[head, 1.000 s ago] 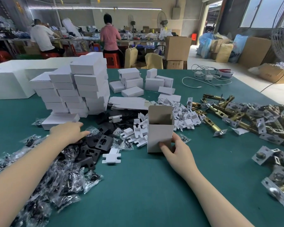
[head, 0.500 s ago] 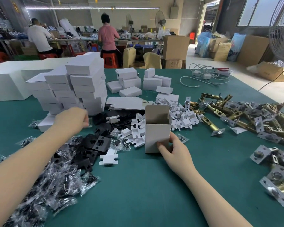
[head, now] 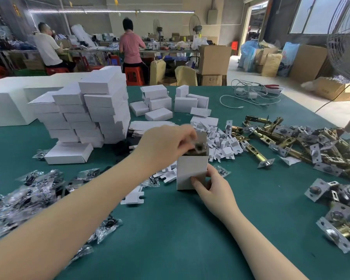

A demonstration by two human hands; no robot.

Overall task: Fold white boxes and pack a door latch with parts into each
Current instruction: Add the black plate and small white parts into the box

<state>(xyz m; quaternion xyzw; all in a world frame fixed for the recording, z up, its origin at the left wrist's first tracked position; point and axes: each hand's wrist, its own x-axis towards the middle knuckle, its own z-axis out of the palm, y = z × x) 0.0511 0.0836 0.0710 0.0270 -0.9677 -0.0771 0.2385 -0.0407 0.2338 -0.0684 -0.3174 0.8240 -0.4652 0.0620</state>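
Head view only, w/ a wide-angle look down at a green surface [head: 190, 239]. Centre frame, an open white box [head: 191, 171] stands upright on its end, mouth up, so parts can drop straight in. Right hand [head: 214, 190] grips the box low down, thumb on the front face and fingers curled round the side, likely to steady it against tipping. Left hand [head: 166, 147] hangs over the mouth, fingertips pinching a dark part [head: 198, 147], blurred, prob. a bagged piece, held right at the opening. Judging by this, the step is loading parts; the box isn't closed yet.

Supplies sit in reach by type: bagged dark parts [head: 28, 195] lie near-left, white card inserts [head: 220, 144] just behind the box, brass door latches [head: 281, 136] piled to the right, metal plates [head: 335, 201] near-right. Finished boxes are stacked [head: 93, 112] at back-left, out of the working area. Two people work at benches far behind.
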